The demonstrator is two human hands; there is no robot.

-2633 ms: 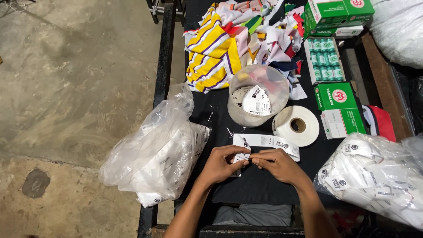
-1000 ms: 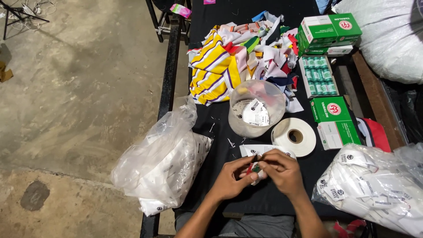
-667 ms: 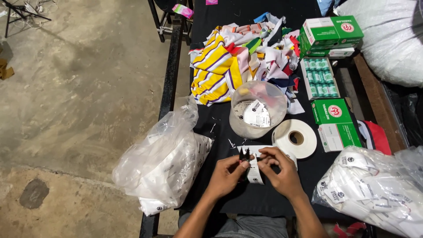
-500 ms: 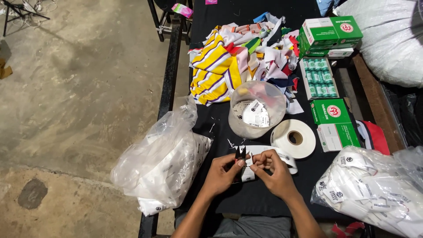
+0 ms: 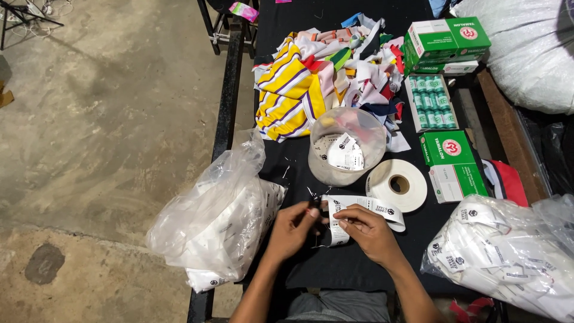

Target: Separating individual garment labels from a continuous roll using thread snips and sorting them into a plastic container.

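Left hand (image 5: 297, 224) closed around small dark tool (image 5: 314, 206), kind unclear, tip at edge of white printed label strip (image 5: 359, 206). Right hand (image 5: 366, 230) pinching same strip, fingers curled on it. Strip low over black cloth-covered surface (image 5: 359, 269), just below clear round plastic tub (image 5: 347, 145) holding more labels. White tape roll (image 5: 397, 185) just right of strip. Clear plastic bag of labels (image 5: 215, 221) left of hands; second bag (image 5: 508, 251) right. Striped fabric heap (image 5: 317, 84) and green boxes (image 5: 451, 157) beyond.

tub (image 5: 347, 146) behind label strip (image 5: 359, 206) | tape roll (image 5: 397, 185) right of tub
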